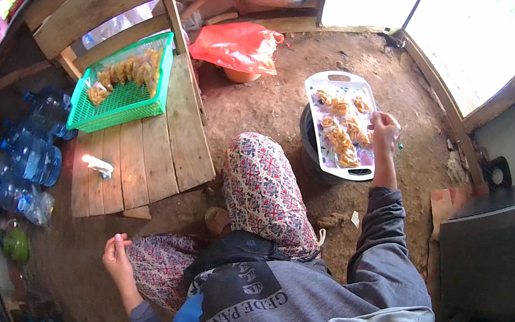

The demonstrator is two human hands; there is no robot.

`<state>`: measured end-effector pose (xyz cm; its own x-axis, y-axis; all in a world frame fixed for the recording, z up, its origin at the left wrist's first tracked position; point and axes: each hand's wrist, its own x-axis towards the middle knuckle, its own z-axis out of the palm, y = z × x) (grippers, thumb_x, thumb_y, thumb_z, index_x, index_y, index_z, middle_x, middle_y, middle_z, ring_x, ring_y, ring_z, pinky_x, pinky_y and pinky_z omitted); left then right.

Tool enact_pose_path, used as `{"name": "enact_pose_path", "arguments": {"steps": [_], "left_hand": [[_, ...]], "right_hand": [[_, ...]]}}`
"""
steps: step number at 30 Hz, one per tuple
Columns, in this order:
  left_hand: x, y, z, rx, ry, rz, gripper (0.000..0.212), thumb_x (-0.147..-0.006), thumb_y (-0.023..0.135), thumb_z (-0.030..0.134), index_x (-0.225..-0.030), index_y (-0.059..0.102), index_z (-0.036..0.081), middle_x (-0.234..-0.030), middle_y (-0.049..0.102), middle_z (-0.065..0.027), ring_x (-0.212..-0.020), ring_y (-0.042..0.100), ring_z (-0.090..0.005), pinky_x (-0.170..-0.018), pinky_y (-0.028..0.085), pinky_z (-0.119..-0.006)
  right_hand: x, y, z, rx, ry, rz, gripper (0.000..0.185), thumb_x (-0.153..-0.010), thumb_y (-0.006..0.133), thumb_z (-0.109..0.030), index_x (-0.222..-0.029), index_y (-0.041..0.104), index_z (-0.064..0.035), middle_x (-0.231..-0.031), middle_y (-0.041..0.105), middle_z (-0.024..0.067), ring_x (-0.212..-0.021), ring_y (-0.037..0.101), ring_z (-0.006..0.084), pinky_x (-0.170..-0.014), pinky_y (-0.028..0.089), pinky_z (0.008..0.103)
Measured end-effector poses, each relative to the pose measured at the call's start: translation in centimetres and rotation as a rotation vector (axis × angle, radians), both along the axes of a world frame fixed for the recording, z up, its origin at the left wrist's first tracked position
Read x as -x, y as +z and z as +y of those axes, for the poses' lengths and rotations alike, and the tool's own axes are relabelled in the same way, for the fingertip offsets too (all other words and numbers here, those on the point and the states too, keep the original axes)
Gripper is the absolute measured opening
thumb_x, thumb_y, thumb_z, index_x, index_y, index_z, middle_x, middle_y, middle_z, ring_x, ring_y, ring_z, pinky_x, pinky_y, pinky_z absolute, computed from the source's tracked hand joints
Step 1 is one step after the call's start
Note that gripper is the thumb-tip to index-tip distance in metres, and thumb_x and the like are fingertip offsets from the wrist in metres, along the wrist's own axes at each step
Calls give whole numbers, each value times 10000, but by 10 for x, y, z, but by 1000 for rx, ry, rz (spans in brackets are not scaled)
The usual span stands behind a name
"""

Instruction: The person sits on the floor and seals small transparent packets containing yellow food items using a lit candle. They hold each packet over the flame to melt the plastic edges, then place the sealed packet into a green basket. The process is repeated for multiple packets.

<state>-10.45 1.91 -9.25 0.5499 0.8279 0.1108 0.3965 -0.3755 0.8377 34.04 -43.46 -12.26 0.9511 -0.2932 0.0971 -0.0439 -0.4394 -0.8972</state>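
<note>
My right hand (385, 128) is at the right rim of a white tray (368, 175) with cut-out handles, its fingertips pinched together. Whether it grips the rim or something small cannot be made out. Several small clear bags of yellow-brown snacks (339, 138) lie on the tray's floral surface, and a dark bucket (307, 138) supports the tray. My left hand (117, 256) hovers beside my left knee, fingers loosely curled, with nothing visible in it. To the left, a lit candle (99, 166) stands on a wooden bench (154, 156), near a green plastic basket (120, 121) holding more snack bags (129, 71).
A red plastic bag (236, 47) covers a bowl (241, 76) on the dirt floor. Large blue water bottles (35, 159) and a green round object (16, 244) are at the left. A dark cabinet (497, 244) stands at the right, below a bright doorway (475, 48).
</note>
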Motion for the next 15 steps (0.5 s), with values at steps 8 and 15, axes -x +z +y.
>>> {"name": "enact_pose_path", "arguments": {"steps": [8, 15], "left_hand": [[47, -47, 2, 209, 150, -131, 493, -830, 481, 377, -1223, 424, 84, -1277, 371, -140, -1185, 328, -277, -964, 267, -371], [67, -67, 27, 1215, 104, -322, 600, -829, 417, 486, -1221, 413, 32, -1272, 380, -129, -1162, 357, -259, -943, 303, -348]], "right_hand": [[18, -30, 155, 258, 612, -489, 452, -799, 511, -438, -938, 602, -18, -896, 611, 103, -853, 539, 213, -779, 406, 346], [36, -15, 202, -290, 1075, 892, 406, -880, 411, -360, -978, 589, -8, -931, 610, 76, -846, 550, 146, -813, 412, 270]]}}
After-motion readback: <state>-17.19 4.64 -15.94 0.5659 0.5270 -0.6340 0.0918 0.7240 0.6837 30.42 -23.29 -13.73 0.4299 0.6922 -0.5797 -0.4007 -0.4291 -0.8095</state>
